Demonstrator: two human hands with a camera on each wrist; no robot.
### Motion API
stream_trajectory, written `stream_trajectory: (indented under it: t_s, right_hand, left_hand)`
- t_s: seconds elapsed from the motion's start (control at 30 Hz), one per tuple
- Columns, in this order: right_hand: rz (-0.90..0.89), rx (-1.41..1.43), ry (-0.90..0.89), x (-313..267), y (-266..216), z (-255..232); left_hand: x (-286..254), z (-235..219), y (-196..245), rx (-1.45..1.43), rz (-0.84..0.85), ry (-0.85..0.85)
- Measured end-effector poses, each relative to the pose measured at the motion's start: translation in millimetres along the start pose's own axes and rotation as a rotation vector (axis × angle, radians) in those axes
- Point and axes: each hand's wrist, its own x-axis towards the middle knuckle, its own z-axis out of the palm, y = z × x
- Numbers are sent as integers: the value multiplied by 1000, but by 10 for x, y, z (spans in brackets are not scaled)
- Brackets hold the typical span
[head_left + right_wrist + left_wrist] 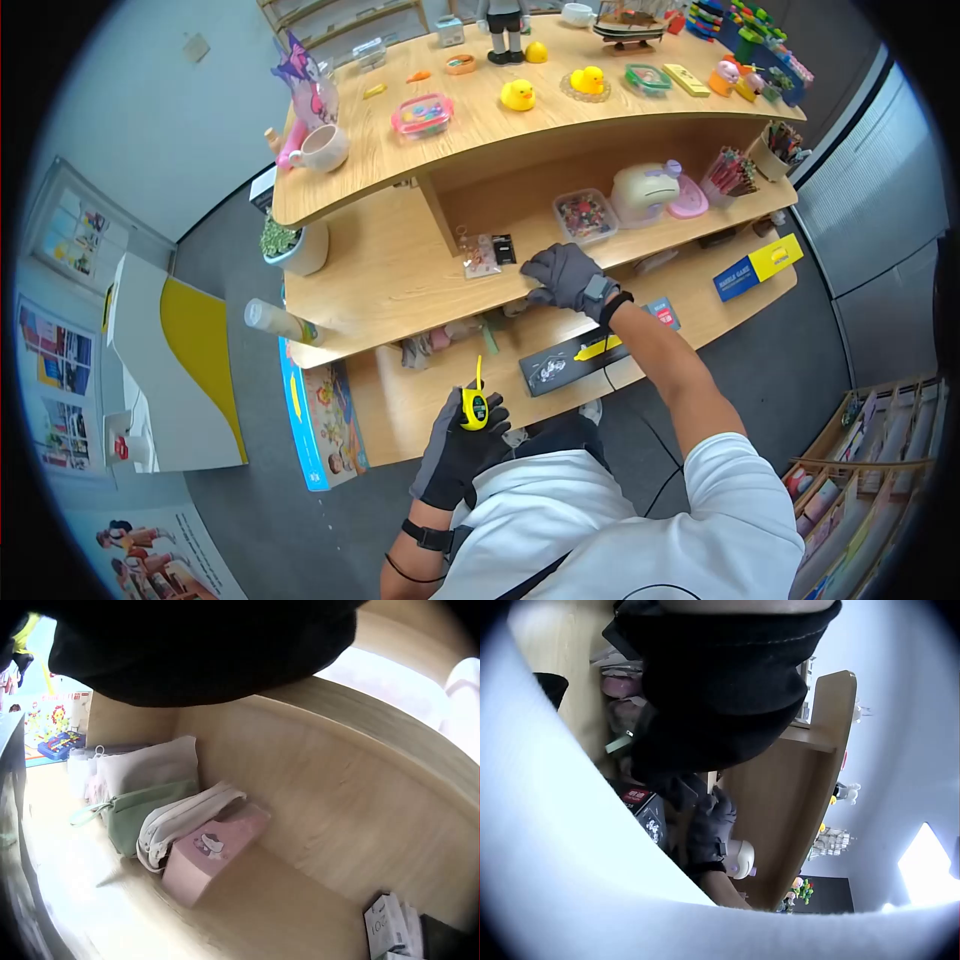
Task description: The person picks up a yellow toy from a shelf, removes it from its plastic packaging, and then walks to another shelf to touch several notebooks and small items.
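My gloved left hand [465, 435] grips a yellow tape measure [474, 408] with a dark round display, low in front of my body. A short length of yellow tape sticks up from its case. In the left wrist view a dark sleeve-like shape hides most of that hand. My gloved right hand [570, 278] is at the front edge of the middle shelf [390, 290], bent fingers on top and thumb near the edge. Just left of it lie a small clear packet [481, 257] and a black packet [504, 249]. The right wrist view shows the compartment below, with a pink box [214, 855].
Beside the pink box stand a green pouch [150, 814] and a pale zipped pouch [187, 817]. A black box [550, 370] lies on the lower shelf. A bead container [586, 216] stands beyond my right hand. Yellow ducks [518, 95] and a cup [322, 149] sit on top.
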Motion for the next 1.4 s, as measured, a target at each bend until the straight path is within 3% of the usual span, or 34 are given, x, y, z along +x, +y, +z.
stream_trajectory:
  t_s: [0.13, 0.4, 0.53, 0.67, 0.77, 0.8, 0.87, 0.9, 0.93, 0.97, 1.0, 1.03, 1.1, 1.13, 1.23, 1.4]
  right_hand:
    - [-81, 46, 64, 38, 97, -4]
    - [39, 68, -47, 61, 85, -96]
    - [125, 45, 70, 48, 82, -93]
    - [163, 320, 175, -60, -36, -56]
    - [141, 94, 558, -406, -390, -162]
    - [143, 91, 558, -533, -426, -167]
    - [414, 793, 489, -800, -502, -149]
    - [544, 1144, 437, -922, -542, -152]
    - [546, 1142, 444, -1031, -605, -263]
    - [662, 1365, 449, -1158, -657, -399]
    - [777, 1589, 450, -1280, -699, -516]
    - [779, 1587, 456, -1426, -717, -557]
    - [656, 1278, 454, -1690, -702, -621]
    - [660, 1278, 464, -1803, -712, -663]
    - [884, 1566, 368, -2070, -664, -793]
    - [879, 1546, 449, -2387, -547, -754]
  left_hand:
    - [-55, 31, 3, 18, 9, 87]
    - [-3, -4, -76, 53, 3, 22]
    - [-42, 205, -99, 118, 14, 43]
    - [23, 384, -113, 286, 132, 127]
    - [364, 440, -51, 1062, 484, 150]
    - [409, 599, -41, 1062, 483, 145]
    - [484, 1007, -26, 1578, 749, 148]
    - [625, 1108, -4, 1580, 747, 145]
    - [797, 1208, 27, 1803, 881, 119]
    - [964, 1324, 53, 2023, 1020, 88]
    - [1109, 1474, 63, 2024, 1025, 81]
    - [1243, 1622, 62, 2152, 990, 136]
    - [1512, 1865, 139, 2285, 962, 188]
    - [1670, 1927, 193, 2370, 1011, 228]
    - [2113, 2073, 328, 2542, 1130, 298]
    - [2485, 2138, 363, 2646, 977, 334]
